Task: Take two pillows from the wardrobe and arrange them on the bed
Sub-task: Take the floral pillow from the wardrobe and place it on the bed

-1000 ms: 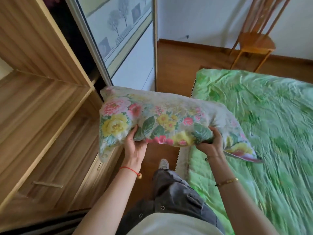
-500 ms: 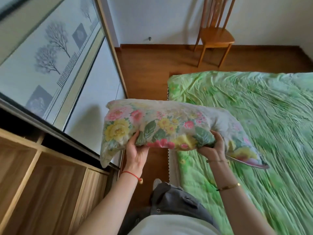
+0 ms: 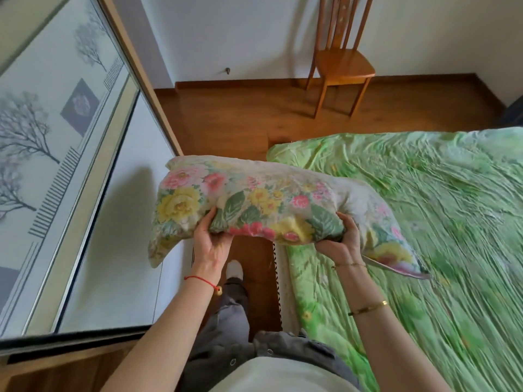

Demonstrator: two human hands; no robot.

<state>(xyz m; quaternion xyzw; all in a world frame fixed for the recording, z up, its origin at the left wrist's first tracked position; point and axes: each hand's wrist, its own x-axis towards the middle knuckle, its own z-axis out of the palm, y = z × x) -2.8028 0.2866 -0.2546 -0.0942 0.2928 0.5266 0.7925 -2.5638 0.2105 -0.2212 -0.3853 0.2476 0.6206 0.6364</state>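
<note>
A floral pillow with pink and yellow flowers is held lengthwise in the air in front of me. My left hand grips its near edge towards the left end. My right hand grips the near edge towards the right end. The pillow's right corner hangs over the bed, which is covered with a wrinkled green sheet. The wardrobe with its sliding door printed with bare trees stands at my left; its inside is barely in view. No second pillow is visible.
A wooden chair stands against the far wall beyond the bed. A narrow strip of brown wooden floor runs between wardrobe and bed, where my legs and one white shoe stand.
My view has swung right, away from the open wardrobe shelves towards the bed and chair. The pillow stays in both hands and has moved with me closer to the bed.
</note>
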